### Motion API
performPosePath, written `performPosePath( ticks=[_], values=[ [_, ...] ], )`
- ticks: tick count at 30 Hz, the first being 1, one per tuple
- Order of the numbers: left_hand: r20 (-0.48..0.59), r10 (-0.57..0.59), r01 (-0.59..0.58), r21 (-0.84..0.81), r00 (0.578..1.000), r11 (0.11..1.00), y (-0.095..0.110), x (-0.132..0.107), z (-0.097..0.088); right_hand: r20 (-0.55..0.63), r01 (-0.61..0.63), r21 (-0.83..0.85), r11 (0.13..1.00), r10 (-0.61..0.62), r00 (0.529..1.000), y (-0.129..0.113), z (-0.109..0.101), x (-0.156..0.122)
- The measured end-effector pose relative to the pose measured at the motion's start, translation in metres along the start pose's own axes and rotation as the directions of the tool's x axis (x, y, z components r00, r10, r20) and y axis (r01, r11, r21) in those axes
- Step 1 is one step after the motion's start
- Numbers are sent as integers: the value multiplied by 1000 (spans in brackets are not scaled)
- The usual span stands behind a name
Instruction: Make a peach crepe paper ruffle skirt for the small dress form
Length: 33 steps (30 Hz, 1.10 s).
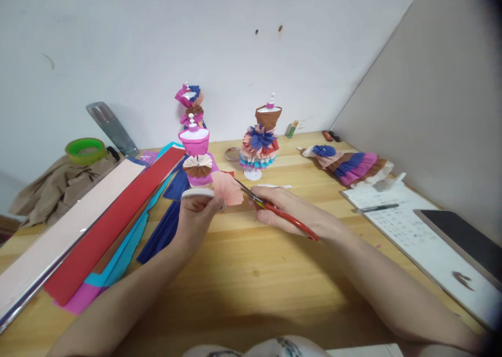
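Note:
My left hand (196,216) is closed around a white roll of tape (198,193), with a pleated peach crepe paper piece (228,188) pinched at the thumb. In my right hand (288,208) are red-handled scissors (292,220), their blades pointing left at the peach paper's edge. Whether the blades touch the paper, I cannot tell. Just behind my left hand stands a small dress form in pink paper (196,141) with a brown and peach rosette (197,165). A second form in a brown top and ruffled skirt (259,142) stands beyond the scissors.
Long crepe paper strips, a red one (117,226) among them, lie on the left. Behind them are a green tape roll (86,150), brown cloth (50,187) and a bottle (112,129). At right lie a paper-dressed form (349,166), a whiteboard (415,252), a pen (378,208) and a phone-like dark slab (463,242).

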<state>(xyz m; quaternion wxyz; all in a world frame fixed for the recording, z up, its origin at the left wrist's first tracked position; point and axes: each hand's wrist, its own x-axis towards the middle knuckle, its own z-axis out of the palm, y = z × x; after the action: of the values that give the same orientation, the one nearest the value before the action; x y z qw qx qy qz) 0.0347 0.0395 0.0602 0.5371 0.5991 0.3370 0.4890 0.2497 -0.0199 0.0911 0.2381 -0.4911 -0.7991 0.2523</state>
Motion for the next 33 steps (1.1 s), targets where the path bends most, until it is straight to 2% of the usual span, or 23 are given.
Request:
performPosePath(
  ticks=[5,11,20,26,33],
  values=[
    [-3,-14,14,13,1000,1000,1,-1,1,-20,-21,0,1000,21,1000,-1,4,2],
    [2,-157,155,-185,988,970,-10,2,1,-50,-3,-1,1000,3,999,2,6,4],
    [-4,-286,267,-338,958,902,0,-2,9,-67,0,11,1000,0,998,-2,9,7],
    [-23,-271,250,-321,962,914,-1,-2,9,-88,-3,73,997,10,996,-1,11,8],
    [-28,-231,213,-291,973,933,-5,-1,5,-71,-30,57,998,34,997,0,12,9]
  ],
)
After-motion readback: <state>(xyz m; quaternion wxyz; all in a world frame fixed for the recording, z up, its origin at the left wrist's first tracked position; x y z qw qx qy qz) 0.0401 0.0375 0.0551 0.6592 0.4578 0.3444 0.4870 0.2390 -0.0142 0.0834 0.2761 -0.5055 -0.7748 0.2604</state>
